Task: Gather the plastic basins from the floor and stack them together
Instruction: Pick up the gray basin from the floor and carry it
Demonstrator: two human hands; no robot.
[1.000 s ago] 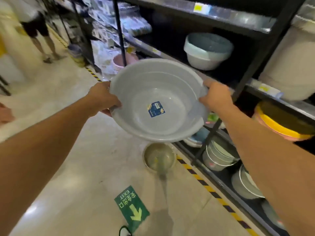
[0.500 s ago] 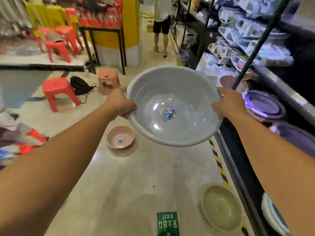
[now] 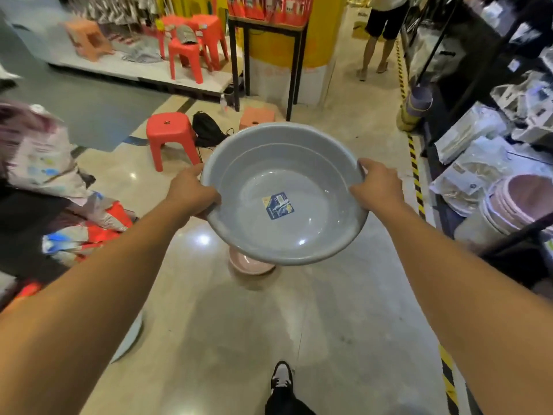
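Note:
I hold a large grey plastic basin point(image 3: 284, 163) level in front of me, a blue label stuck inside its bottom. My left hand point(image 3: 191, 191) grips its left rim and my right hand point(image 3: 378, 185) grips its right rim. A small pink basin point(image 3: 248, 266) sits on the floor right below the grey one, mostly hidden by it. A white rounded edge point(image 3: 130, 339) shows on the floor by my left forearm; I cannot tell what it is.
Black shelving point(image 3: 449, 85) with packaged goods and stacked pink basins point(image 3: 514, 202) runs along the right, edged by yellow-black floor tape point(image 3: 417, 187). A red stool point(image 3: 169, 136) and black bag point(image 3: 208, 130) stand ahead left. Piled bags point(image 3: 45, 163) lie at left. A person point(image 3: 380, 34) stands far ahead.
My view has swung left and forward along the aisle. The pink basin, earlier to the lower left of the grey basin, now lies directly under it. The greenish basin and exit sign have left view.

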